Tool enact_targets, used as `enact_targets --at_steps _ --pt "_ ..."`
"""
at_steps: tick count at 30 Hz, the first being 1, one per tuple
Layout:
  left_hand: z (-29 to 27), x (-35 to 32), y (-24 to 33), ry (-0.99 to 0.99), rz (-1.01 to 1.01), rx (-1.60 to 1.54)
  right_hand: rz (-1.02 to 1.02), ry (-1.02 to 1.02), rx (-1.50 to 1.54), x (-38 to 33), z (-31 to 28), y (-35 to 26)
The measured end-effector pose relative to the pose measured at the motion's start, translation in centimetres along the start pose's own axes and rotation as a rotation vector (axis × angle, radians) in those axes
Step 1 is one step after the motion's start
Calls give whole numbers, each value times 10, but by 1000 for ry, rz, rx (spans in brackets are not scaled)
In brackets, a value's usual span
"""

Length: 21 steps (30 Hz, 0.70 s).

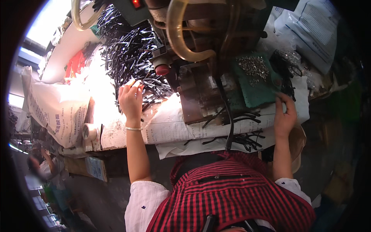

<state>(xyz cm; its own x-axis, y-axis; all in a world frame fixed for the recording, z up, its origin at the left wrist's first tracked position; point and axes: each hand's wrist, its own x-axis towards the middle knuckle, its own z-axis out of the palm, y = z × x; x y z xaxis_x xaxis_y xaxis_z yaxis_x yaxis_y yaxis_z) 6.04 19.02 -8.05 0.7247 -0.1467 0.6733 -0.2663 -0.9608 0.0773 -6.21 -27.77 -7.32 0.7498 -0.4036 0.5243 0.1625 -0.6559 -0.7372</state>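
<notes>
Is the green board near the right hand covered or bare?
Partly covered: small metal pieces lie on the far part of the green board, while its nearer part shows bare green.

Bright, blown-out window at upper left, strong glare whitening the left part of the workbench. Dark grey floor at lower left — thin light strip and a blurred distant person near the left edge. Right side of the room dim — details too murky to tell.
</notes>
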Motion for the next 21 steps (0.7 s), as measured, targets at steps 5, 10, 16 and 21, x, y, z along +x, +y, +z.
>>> enact_targets --at_steps 5,10,16,21 --pt "-11 21 18 200 -170 -157 -334 -192 304 51 59 -94" --pt "-29 -8 77 45 -732 -1191 25 -139 682 34 100 -112" --pt "-103 11 141 -126 -619 -1615 123 -212 844 33 102 -118" --pt "-140 24 191 -624 -801 -1947 161 -362 882 35 82 -145"
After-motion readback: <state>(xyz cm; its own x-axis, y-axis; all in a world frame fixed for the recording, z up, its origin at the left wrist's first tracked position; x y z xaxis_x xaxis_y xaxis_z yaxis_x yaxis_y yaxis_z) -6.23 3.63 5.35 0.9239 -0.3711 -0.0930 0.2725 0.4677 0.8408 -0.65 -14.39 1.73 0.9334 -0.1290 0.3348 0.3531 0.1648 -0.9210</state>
